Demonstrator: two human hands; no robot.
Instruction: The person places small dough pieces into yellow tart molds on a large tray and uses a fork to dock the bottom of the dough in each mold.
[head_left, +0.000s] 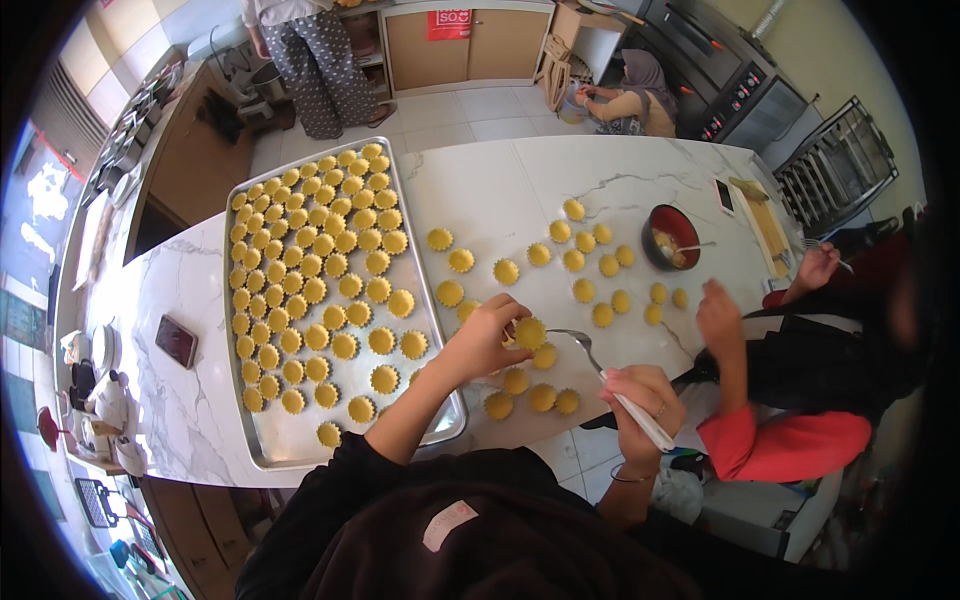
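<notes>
My left hand (488, 342) pinches a small yellow fluted tart shell (530, 334) by its edge, above the marble table. A fork (625, 400) with a pale handle is gripped in my right hand (648, 402), its tines close to that shell. Left of my hands lies a large metal baking tray (285, 442) with rows of similar shells, set closer together at its far end. Several loose shells (541, 398) rest on the table under and around my hands, some partly hidden by them. More loose shells (585, 291) are spread farther back to the right.
A dark bowl with red inside (668, 214) holds a pale mixture and a spoon. Close on my right, a co-worker's red sleeve (790, 442) and blurred hand (717, 315) reach in. Phones lie on the left (177, 341) and far right (724, 197). Two people are beyond the table.
</notes>
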